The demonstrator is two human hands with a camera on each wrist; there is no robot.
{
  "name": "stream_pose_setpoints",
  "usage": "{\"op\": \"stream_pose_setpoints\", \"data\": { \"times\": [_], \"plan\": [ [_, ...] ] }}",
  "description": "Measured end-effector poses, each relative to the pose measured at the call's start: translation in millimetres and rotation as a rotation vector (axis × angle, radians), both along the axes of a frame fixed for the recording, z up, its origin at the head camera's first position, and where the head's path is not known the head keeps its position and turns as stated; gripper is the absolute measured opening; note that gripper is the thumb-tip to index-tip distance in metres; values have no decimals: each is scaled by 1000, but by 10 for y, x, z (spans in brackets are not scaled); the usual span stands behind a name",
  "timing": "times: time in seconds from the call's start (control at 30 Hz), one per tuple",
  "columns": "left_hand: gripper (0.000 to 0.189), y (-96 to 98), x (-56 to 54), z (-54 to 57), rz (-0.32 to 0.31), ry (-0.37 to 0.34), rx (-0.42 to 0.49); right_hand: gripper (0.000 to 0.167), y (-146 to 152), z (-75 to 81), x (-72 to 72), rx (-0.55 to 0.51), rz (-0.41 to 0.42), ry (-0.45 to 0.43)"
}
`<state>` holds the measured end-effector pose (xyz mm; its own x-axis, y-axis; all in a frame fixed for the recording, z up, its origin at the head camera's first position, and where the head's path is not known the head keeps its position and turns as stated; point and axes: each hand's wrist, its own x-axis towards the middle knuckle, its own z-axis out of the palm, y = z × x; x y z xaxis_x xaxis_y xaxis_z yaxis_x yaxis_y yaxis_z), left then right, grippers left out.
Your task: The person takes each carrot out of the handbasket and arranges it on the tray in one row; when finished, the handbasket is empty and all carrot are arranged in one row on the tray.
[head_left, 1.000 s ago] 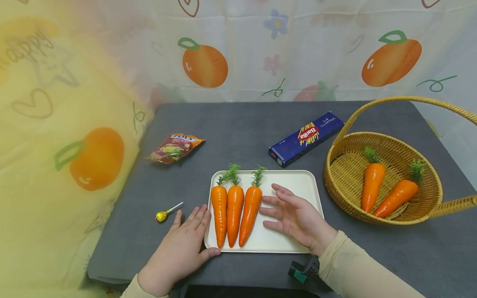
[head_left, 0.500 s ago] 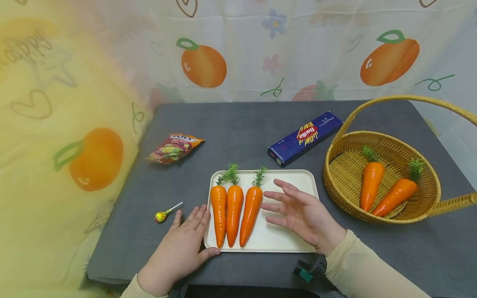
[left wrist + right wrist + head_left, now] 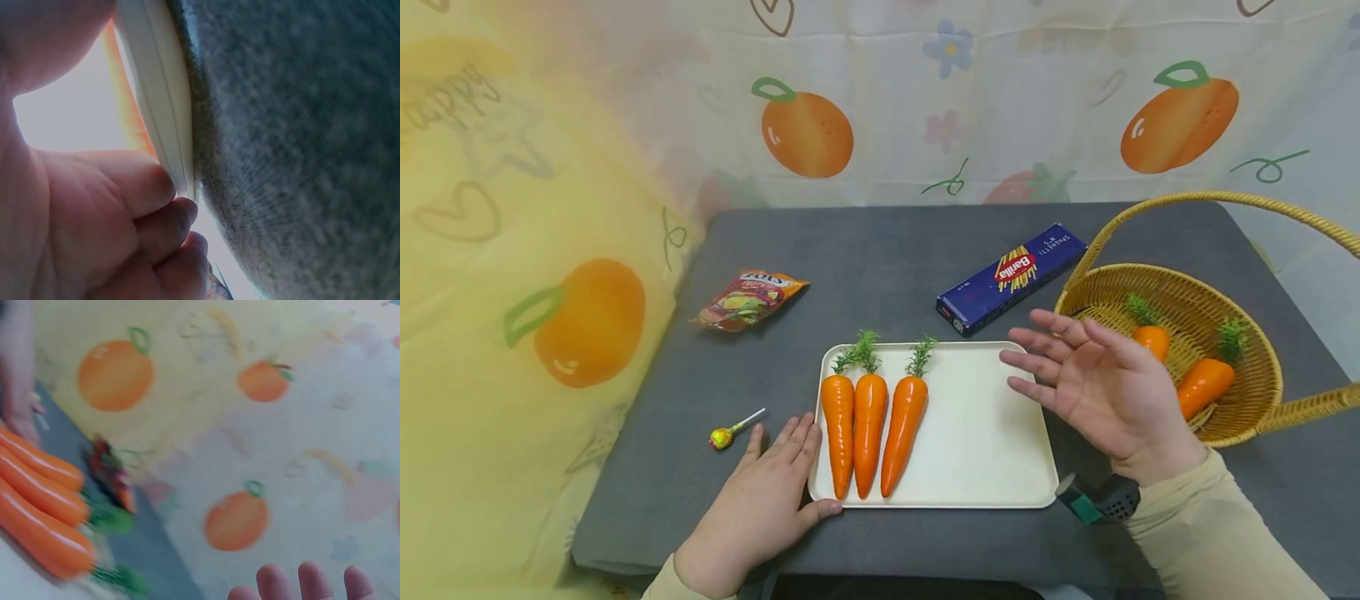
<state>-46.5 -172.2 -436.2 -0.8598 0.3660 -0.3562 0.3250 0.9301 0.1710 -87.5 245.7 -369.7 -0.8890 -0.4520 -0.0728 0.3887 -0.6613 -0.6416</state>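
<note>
Three orange carrots with green tops lie side by side on the left half of a cream tray [image 3: 977, 450]; the rightmost carrot [image 3: 904, 437] sits slightly apart from the other two. My left hand [image 3: 767, 492] rests at the tray's left edge, fingers straight; in the left wrist view its fingertips touch the tray's side [image 3: 164, 106]. With its palm turned up and fingers loosely spread, my right hand [image 3: 1105, 392] is raised between the tray and the wicker basket [image 3: 1262, 367], holding nothing. It partly hides two more carrots inside the basket, one of them the right-hand carrot [image 3: 1206, 385].
A blue spaghetti box [image 3: 1011, 279] lies behind the tray. To the left are a candy bag [image 3: 751, 300] and a wrapped lollipop [image 3: 722, 437]. The basket's tall handle [image 3: 1217, 197] arches over the right side. A patterned curtain [image 3: 880, 100] hangs behind the table.
My right hand has moved right, away from the carrots on the tray toward the basket, and its palm has turned upward. My left hand stays at the tray's edge.
</note>
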Motion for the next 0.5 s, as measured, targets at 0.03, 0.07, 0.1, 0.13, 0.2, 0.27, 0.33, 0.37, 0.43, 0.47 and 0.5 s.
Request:
{"op": "stream_pose_setpoints", "data": {
  "times": [0.03, 0.07, 0.1, 0.13, 0.2, 0.27, 0.33, 0.37, 0.43, 0.47, 0.5],
  "plan": [
    [110, -2, 0, -4, -3, 4, -1, 52, 75, 13, -8, -41, -11, -2],
    [110, -7, 0, -3, -6, 6, 4, 53, 152, 20, -14, -83, -23, -9],
    [110, -12, -1, -4, -9, 9, 4, 52, 225, 25, -19, -118, -39, -15],
    [110, -15, -3, -2, -9, 7, 4, 52, 296, 27, -19, -152, -54, -25],
    [111, -14, -8, -2, -6, -5, -2, 52, 434, 14, -16, -197, -81, -43],
    [111, -12, -11, 5, -3, -19, -3, 52, 568, -20, -11, -235, -105, -54],
    [111, -7, -13, 4, -1, -26, -8, 52, 702, -60, -3, -258, -122, -71],
    [112, -6, -13, 3, -2, -26, -9, 51, 767, -82, 0, -256, -137, -82],
    [111, -5, -14, 0, -4, -21, -7, 50, 891, -119, 7, -238, -181, -108],
    [111, -4, -15, -2, -4, -19, -5, 49, 950, -137, 11, -224, -207, -127],
    [111, -4, -15, -3, -6, -16, -5, 48, 1003, -149, 13, -200, -232, -144]
  ]
}}
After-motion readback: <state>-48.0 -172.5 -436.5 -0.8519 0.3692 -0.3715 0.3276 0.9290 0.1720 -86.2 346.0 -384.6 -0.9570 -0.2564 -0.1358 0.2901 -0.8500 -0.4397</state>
